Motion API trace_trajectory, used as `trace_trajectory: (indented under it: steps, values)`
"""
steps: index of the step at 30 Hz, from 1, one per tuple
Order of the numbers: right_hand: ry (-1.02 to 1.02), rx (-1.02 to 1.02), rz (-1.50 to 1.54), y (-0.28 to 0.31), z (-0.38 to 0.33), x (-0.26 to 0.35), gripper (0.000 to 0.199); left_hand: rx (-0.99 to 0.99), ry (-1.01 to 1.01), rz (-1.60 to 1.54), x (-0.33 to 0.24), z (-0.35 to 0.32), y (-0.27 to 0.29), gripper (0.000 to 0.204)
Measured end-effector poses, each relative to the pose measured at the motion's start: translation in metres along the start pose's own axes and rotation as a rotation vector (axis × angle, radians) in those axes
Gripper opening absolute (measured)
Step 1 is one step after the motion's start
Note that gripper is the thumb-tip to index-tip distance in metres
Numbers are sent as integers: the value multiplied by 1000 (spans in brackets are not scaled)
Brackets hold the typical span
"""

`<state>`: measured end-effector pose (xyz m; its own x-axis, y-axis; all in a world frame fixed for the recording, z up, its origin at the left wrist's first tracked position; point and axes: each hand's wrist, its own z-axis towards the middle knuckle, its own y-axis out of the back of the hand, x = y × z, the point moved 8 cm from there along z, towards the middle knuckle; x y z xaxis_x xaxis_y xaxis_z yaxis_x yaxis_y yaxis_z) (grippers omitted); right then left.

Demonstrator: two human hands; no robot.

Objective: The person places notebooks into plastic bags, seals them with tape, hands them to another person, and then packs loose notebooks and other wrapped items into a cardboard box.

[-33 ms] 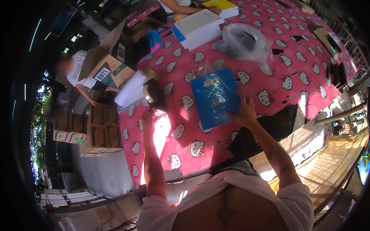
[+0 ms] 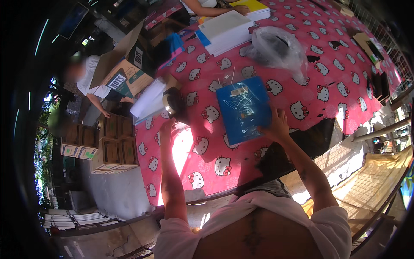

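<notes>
My right hand lies flat and open on the blue folder's near corner, its long axis running twelve to six, while my left hand, open and empty, reaches at eleven o'clock toward the tape roll.

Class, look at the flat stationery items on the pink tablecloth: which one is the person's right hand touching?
The blue plastic-wrapped folder in the middle of the table; the right hand rests on its near edge. The white stack and yellow stack lie at the far end.
</notes>
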<state>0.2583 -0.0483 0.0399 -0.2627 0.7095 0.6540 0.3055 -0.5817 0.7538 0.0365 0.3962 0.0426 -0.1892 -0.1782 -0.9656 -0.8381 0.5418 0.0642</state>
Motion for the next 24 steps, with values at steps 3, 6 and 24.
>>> trace_trajectory:
  steps: [3,6,24]
  values:
    - [57,1,-1,-4,0,3,112,24,23,-116,9,10,22,17]
    - [-28,24,-9,6,1,-7,112,-146,-18,-316,27,-19,-8,14]
    - [77,-37,62,8,-3,-3,117,1372,-1135,1312,-48,-186,-339,24]
